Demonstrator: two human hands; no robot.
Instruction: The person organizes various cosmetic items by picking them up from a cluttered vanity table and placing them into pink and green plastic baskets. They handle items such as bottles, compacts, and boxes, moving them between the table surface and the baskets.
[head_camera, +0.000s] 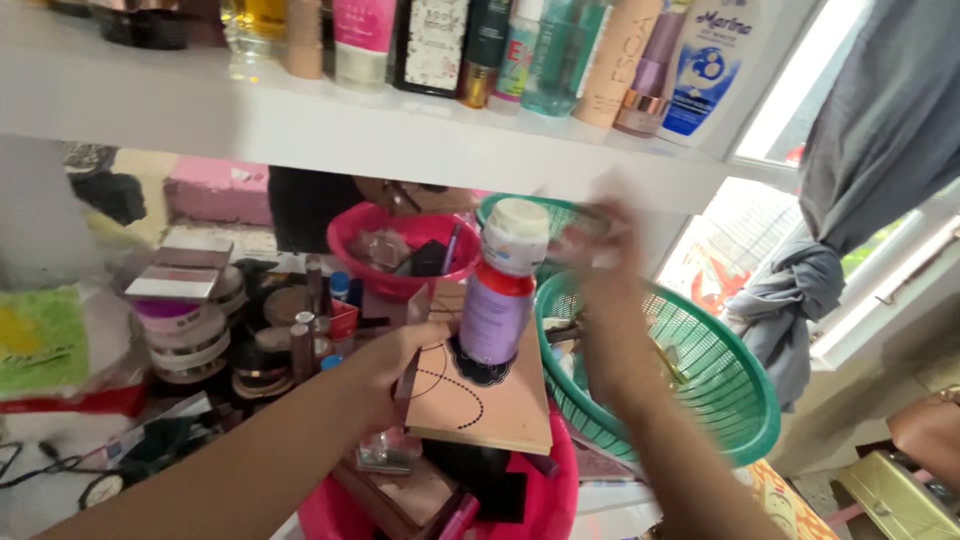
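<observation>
Our left hand grips the tan box with the bottle balanced on top; a tilt could topple it. Right hand too blurred to read its fingers.

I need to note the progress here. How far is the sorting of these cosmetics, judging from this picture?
Done: bottles and tubes stand lined up on the white shelf.
In hand: the left hand holds a tan flat case with a purple bottle in front of it; the blurred right hand is at the green basket.
Left: compacts and jars lie crowded below, and the pink tub is full.
</observation>
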